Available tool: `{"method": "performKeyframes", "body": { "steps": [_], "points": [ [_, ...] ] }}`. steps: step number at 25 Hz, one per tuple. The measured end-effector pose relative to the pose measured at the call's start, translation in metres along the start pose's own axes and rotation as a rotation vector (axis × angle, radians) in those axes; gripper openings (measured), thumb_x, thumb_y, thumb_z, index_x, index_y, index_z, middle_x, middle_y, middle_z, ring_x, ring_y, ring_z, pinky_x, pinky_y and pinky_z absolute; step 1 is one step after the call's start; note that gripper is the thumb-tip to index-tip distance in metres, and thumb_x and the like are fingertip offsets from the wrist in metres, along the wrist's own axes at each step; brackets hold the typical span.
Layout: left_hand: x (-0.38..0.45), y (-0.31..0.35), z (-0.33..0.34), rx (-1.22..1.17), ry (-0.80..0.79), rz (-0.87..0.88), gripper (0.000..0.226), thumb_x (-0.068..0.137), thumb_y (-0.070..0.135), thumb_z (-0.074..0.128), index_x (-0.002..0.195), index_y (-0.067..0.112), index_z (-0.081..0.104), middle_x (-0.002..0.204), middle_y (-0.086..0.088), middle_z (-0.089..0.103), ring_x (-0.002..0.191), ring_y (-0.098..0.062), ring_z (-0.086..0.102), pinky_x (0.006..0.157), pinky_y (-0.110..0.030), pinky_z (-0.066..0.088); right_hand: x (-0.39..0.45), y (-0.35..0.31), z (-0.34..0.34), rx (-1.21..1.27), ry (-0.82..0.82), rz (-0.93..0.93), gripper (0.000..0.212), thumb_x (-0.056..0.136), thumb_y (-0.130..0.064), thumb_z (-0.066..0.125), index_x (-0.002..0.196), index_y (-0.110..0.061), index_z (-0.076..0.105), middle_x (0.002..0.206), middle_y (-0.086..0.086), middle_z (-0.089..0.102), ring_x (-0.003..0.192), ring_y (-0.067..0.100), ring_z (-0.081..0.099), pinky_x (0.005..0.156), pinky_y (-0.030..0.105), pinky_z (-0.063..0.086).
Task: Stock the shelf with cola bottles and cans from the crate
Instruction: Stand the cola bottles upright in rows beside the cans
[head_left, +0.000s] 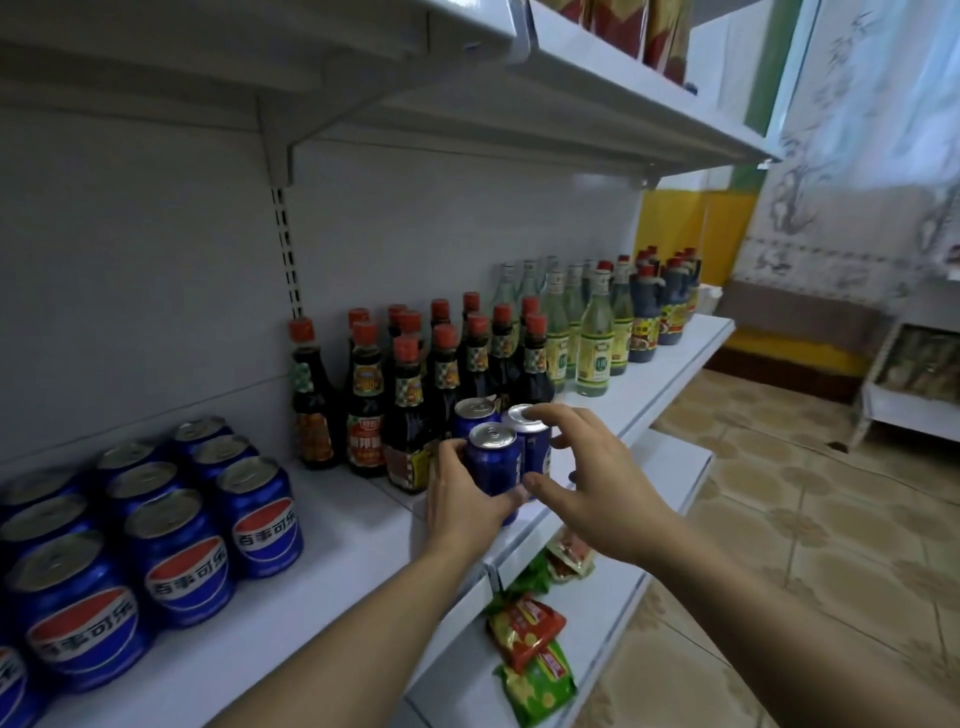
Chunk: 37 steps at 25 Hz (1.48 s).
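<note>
Head view: placement step in hand, left hand (462, 499) gripping the front can (493, 462) on the shelf (332, 540) beside sauce bottles (410, 395), right hand (587, 467) spread, fingertip on a neighbouring can (530, 431); next, judged, squaring them up.

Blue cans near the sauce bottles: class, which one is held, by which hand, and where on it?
The left hand grips the front can round its side.

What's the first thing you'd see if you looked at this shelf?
Probably the two hands at the shelf front: the left hand grips a blue cola can and the right hand reaches over two more. A block of blue Pepsi cans fills the left side, with dark red-capped sauce bottles behind the hands.
</note>
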<state>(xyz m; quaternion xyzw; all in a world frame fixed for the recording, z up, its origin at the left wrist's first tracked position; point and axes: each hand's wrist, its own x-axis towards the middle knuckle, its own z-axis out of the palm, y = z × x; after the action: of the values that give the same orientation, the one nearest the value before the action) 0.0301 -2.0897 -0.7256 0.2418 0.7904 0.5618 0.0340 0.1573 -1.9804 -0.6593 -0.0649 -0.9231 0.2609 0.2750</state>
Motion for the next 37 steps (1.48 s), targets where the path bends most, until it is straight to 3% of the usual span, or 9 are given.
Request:
{"method": "performKeyframes", "body": {
  "steps": [4, 7, 11, 13, 17, 21, 26, 31, 37],
  "points": [
    [-0.001, -0.01, 0.006, -0.071, 0.005, -0.008, 0.072, 0.07, 0.023, 0.089, 0.129, 0.023, 0.048, 0.128, 0.004, 0.057, 0.116, -0.015, 0.058, 0.085, -0.025, 0.044, -0.003, 0.003, -0.007, -0.003, -0.006, 0.002, 0.054, 0.093, -0.028, 0.069, 0.139, -0.039, 0.043, 0.134, -0.017, 0.046, 0.115, 0.001, 0.05, 0.092, 0.024, 0.049],
    [-0.012, -0.006, -0.019, -0.218, -0.08, 0.048, 0.065, 0.075, 0.017, 0.088, 0.128, 0.029, 0.051, 0.124, 0.008, 0.063, 0.108, 0.006, 0.061, 0.081, -0.012, 0.049, 0.009, -0.01, -0.01, -0.023, -0.015, -0.044, 0.054, 0.091, -0.031, 0.07, 0.137, -0.039, 0.044, 0.133, -0.017, 0.049, 0.115, 0.003, 0.052, 0.092, 0.029, 0.052],
    [-0.037, 0.005, -0.093, -0.411, -0.312, 0.127, 0.069, 0.079, 0.019, 0.085, 0.139, 0.026, 0.052, 0.131, 0.003, 0.066, 0.122, -0.012, 0.062, 0.101, -0.042, 0.054, 0.039, -0.059, -0.004, 0.135, -0.343, -0.215, 0.07, 0.083, -0.036, 0.078, 0.143, -0.043, 0.042, 0.141, -0.024, 0.043, 0.127, 0.0, 0.048, 0.1, 0.027, 0.051],
    [-0.052, 0.008, -0.135, -0.387, -0.319, 0.188, 0.064, 0.082, 0.016, 0.08, 0.139, 0.02, 0.052, 0.132, -0.001, 0.066, 0.124, -0.02, 0.061, 0.105, -0.045, 0.05, 0.054, -0.093, 0.007, 0.222, -0.503, -0.281, 0.067, 0.084, -0.033, 0.08, 0.141, -0.042, 0.046, 0.138, -0.023, 0.05, 0.124, 0.002, 0.055, 0.098, 0.028, 0.052],
    [-0.095, -0.001, -0.212, -0.48, -0.079, 0.187, 0.062, 0.084, 0.019, 0.075, 0.138, 0.013, 0.045, 0.129, -0.007, 0.064, 0.122, -0.026, 0.062, 0.098, -0.04, 0.052, 0.072, -0.179, 0.046, 0.388, -0.475, -0.417, 0.056, 0.075, -0.04, 0.087, 0.125, -0.032, 0.062, 0.114, -0.015, 0.069, 0.104, 0.006, 0.068, 0.087, 0.032, 0.057],
    [-0.128, -0.012, -0.272, -0.292, 0.202, 0.172, 0.077, 0.071, 0.003, 0.089, 0.135, 0.014, 0.047, 0.123, -0.003, 0.068, 0.113, -0.02, 0.068, 0.086, -0.035, 0.058, 0.067, -0.259, 0.104, 0.417, -0.426, -0.511, 0.053, 0.063, -0.053, 0.09, 0.105, -0.034, 0.063, 0.096, -0.015, 0.071, 0.089, 0.003, 0.069, 0.076, 0.031, 0.06],
    [-0.176, -0.031, -0.322, -0.224, 0.561, 0.115, 0.074, 0.066, 0.002, 0.092, 0.128, 0.019, 0.054, 0.112, 0.006, 0.072, 0.103, -0.011, 0.071, 0.08, -0.026, 0.059, 0.06, -0.312, 0.154, 0.537, -0.586, -0.534, 0.052, 0.073, -0.052, 0.083, 0.117, -0.044, 0.058, 0.108, -0.019, 0.068, 0.097, 0.0, 0.068, 0.083, 0.032, 0.06],
    [-0.202, -0.045, -0.346, -0.217, 0.571, 0.109, 0.054, 0.077, 0.001, 0.082, 0.124, 0.019, 0.06, 0.109, -0.002, 0.074, 0.101, -0.019, 0.072, 0.082, -0.029, 0.058, 0.064, -0.339, 0.157, 0.502, -0.905, -0.725, 0.057, 0.088, -0.019, 0.076, 0.136, -0.039, 0.053, 0.127, -0.025, 0.061, 0.118, -0.002, 0.059, 0.092, 0.025, 0.056],
    [-0.201, -0.055, -0.343, -0.151, 0.644, 0.062, 0.068, 0.072, 0.01, 0.089, 0.13, 0.027, 0.057, 0.118, 0.005, 0.071, 0.108, -0.013, 0.07, 0.088, -0.034, 0.059, 0.053, -0.346, 0.175, 0.342, -0.709, -0.701, 0.048, 0.07, -0.052, 0.084, 0.108, -0.043, 0.056, 0.104, -0.02, 0.068, 0.094, -0.003, 0.065, 0.083, 0.032, 0.058]
  ]
}}
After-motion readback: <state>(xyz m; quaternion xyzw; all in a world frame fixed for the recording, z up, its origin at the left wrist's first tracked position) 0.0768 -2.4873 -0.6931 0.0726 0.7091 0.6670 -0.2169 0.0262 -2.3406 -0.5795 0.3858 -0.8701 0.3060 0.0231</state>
